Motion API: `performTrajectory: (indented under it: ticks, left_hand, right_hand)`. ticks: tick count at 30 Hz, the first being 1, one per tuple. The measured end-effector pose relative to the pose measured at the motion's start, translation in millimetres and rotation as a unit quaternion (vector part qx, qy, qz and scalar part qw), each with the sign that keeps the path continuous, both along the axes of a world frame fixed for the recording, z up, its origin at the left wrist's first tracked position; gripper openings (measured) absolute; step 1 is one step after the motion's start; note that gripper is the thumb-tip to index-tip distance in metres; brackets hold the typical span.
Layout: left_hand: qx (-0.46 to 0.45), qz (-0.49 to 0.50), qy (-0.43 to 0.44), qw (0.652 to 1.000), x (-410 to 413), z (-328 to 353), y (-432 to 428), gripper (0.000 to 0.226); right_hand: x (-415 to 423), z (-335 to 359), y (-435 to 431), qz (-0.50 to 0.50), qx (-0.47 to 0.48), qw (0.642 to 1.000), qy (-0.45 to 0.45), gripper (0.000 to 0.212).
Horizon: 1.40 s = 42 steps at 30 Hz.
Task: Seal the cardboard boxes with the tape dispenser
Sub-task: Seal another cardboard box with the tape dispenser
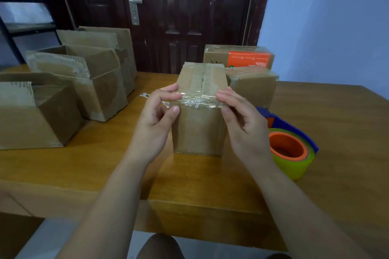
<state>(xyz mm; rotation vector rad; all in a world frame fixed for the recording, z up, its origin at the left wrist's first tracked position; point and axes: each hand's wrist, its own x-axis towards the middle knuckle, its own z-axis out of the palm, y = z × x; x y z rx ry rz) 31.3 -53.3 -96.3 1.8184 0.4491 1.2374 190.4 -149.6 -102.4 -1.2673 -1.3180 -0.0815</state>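
box (199, 130): stiff, probably light | your left hand (154, 118) and right hand (242, 121) pinch tape (197, 100) over its top front edge | hold it by the side walls

A dark wooden door (183, 17) stands between pale blue walls (328, 27).

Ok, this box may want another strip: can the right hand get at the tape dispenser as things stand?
Probably yes. The tape dispenser lies on the table just beside the right hand, with nothing between them; the hand would first have to let go of the cardboard box it holds.
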Motion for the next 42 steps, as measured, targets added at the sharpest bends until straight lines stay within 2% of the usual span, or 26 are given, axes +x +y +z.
performTrajectory:
  ticks: [11, 14, 18, 23, 26, 29, 34, 38, 42]
  left_hand:
    - [-0.027, -0.013, -0.044, 0.999, 4.3, -2.5, -0.8, 0.014]
    - [0.007, 0.029, -0.036, 0.999, 6.5, -2.3, -0.7, 0.024]
    - [0.035, 0.058, -0.028, 0.997, 7.0, -4.2, -0.1, 0.021]
    - [-0.031, 0.011, -0.021, 0.999, 3.2, 2.7, 1.4, 0.018]
    - [-0.065, 0.046, -0.014, 0.997, 5.8, 11.8, 2.3, 0.027]
    - [-0.016, 0.086, 0.020, 0.996, 7.7, 18.4, -0.5, 0.018]
    - [-0.016, 0.067, 0.031, 0.997, 1.1, 15.5, -1.6, 0.006]
    - [0.041, 0.078, 0.045, 0.995, -0.5, 12.9, -1.3, 0.017]
    - [0.120, 0.096, 0.100, 0.983, 1.7, 12.5, 1.2, 0.012]
  right_hand:
    - [-0.4, 0.2, 1.4, 0.006, 0.012, 0.999, 0.034, 0.027]
    - [-3.1, 0.4, 2.8, -0.013, 0.027, 0.999, 0.025, 0.027]
    - [-5.4, -0.7, 2.9, -0.022, 0.035, 0.999, 0.018, 0.027]
    - [-4.8, -1.2, -2.2, 0.019, 0.020, 0.999, 0.032, 0.028]
    - [-7.9, 3.3, -0.5, 0.003, 0.028, 0.998, 0.051, 0.030]
    - [-9.4, 9.7, 3.6, -0.036, 0.026, 0.997, 0.063, 0.025]
    - [-4.7, 18.5, 3.9, -0.048, -0.016, 0.999, 0.022, 0.005]
    - [5.5, 20.2, -1.2, -0.015, -0.054, 0.998, -0.021, 0.020]
    - [6.0, 16.1, -1.3, -0.040, -0.027, 0.996, -0.069, 0.021]
